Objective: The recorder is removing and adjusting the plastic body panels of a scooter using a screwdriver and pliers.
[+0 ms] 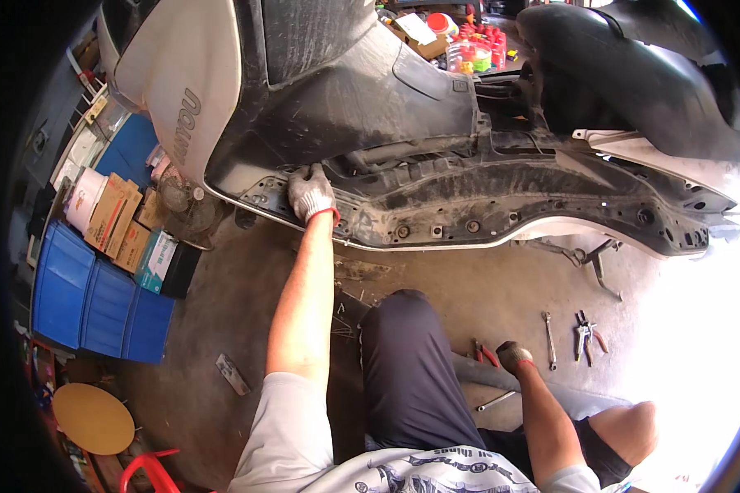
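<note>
A large motor scooter (pixel 436 201) with dusty black and grey body panels spans the top of the view. My left hand (pixel 311 195), in a light knitted glove with a red cuff, rests on its exposed footboard section (pixel 362 218), below the dark leg panel. The fingers point away from me and lie apart against the scooter; their tips are partly hidden. Low on the right, my gloved right hand (pixel 515 358) is closed near the floor, beside red-handled pliers (pixel 487 355). What it holds, if anything, is hidden.
A wrench (pixel 550 341) and more pliers (pixel 585 338) lie on the floor at right. Blue bins (pixel 99 296) and cardboard boxes (pixel 117 215) stand at left, near a round yellow stool top (pixel 94 418). Red bottles (pixel 487 45) are behind the scooter.
</note>
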A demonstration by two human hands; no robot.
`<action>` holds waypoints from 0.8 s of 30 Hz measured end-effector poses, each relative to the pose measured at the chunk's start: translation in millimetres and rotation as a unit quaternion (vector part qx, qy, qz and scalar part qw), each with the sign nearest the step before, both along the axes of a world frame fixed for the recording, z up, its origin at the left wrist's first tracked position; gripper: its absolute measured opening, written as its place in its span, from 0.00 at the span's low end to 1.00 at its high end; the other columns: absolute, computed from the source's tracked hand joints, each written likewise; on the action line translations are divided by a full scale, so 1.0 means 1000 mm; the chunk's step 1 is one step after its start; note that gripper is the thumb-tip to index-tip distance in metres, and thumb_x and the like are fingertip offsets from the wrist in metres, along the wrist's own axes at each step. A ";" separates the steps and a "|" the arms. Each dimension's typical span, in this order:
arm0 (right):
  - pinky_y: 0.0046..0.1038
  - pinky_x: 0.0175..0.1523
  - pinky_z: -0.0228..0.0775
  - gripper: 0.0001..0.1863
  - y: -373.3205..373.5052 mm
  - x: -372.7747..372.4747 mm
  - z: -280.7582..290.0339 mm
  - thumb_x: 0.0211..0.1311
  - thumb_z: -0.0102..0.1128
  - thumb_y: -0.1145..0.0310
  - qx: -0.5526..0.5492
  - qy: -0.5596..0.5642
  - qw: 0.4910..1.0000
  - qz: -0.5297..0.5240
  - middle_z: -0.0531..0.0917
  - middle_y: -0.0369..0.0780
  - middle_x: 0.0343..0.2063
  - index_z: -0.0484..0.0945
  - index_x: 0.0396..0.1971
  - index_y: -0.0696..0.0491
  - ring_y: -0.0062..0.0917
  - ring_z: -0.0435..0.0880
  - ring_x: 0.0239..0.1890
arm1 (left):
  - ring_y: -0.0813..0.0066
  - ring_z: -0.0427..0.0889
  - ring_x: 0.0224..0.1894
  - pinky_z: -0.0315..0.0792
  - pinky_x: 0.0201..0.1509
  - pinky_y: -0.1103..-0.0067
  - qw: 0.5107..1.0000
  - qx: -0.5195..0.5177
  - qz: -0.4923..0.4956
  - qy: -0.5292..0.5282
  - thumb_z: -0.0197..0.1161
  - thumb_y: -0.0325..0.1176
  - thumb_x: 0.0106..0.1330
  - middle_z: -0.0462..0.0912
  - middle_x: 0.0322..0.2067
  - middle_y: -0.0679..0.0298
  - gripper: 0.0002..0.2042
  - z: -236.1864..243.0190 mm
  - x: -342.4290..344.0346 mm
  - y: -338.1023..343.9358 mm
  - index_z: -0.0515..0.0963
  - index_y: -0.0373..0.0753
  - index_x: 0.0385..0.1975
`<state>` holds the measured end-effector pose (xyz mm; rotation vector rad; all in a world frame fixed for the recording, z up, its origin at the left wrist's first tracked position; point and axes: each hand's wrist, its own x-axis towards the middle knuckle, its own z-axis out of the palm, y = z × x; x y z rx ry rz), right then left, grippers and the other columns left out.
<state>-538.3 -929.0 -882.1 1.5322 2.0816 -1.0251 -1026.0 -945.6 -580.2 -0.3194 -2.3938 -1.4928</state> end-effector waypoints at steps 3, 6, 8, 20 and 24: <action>0.37 0.52 0.73 0.18 0.001 -0.004 0.003 0.59 0.50 0.59 0.008 -0.010 1.000 0.021 0.81 0.49 0.44 0.82 0.42 0.51 0.42 0.80 0.50 | 0.54 0.82 0.44 0.74 0.49 0.67 1.000 -0.020 -0.018 0.000 0.63 0.44 0.59 0.84 0.37 0.52 0.16 0.006 0.002 -0.001 0.82 0.37 0.36; 0.37 0.52 0.73 0.17 0.004 -0.003 -0.002 0.59 0.50 0.59 0.003 -0.003 1.000 0.017 0.81 0.49 0.44 0.82 0.41 0.51 0.43 0.80 0.49 | 0.54 0.83 0.43 0.75 0.48 0.66 0.998 -0.054 -0.016 0.010 0.62 0.43 0.58 0.84 0.36 0.52 0.15 0.009 0.007 0.002 0.82 0.37 0.35; 0.36 0.52 0.73 0.18 0.002 -0.007 0.004 0.59 0.51 0.58 0.001 -0.009 0.999 0.031 0.81 0.49 0.44 0.82 0.41 0.51 0.43 0.80 0.50 | 0.54 0.83 0.42 0.75 0.48 0.66 0.997 -0.078 0.016 0.022 0.61 0.45 0.58 0.84 0.36 0.53 0.16 0.010 0.009 0.001 0.82 0.38 0.33; 0.35 0.53 0.72 0.17 0.005 0.003 0.004 0.57 0.55 0.58 0.019 0.003 0.999 0.047 0.82 0.47 0.45 0.82 0.44 0.48 0.39 0.80 0.51 | 0.54 0.83 0.41 0.76 0.47 0.65 0.979 -0.186 0.023 0.074 0.58 0.44 0.58 0.84 0.35 0.54 0.15 0.018 0.008 -0.001 0.79 0.37 0.33; 0.35 0.53 0.73 0.17 0.003 0.003 -0.002 0.58 0.54 0.58 0.010 0.010 1.000 0.010 0.82 0.46 0.45 0.82 0.44 0.47 0.38 0.81 0.50 | 0.54 0.83 0.42 0.75 0.48 0.65 0.972 -0.213 0.015 0.100 0.57 0.44 0.59 0.84 0.35 0.53 0.15 0.011 -0.002 -0.011 0.78 0.38 0.34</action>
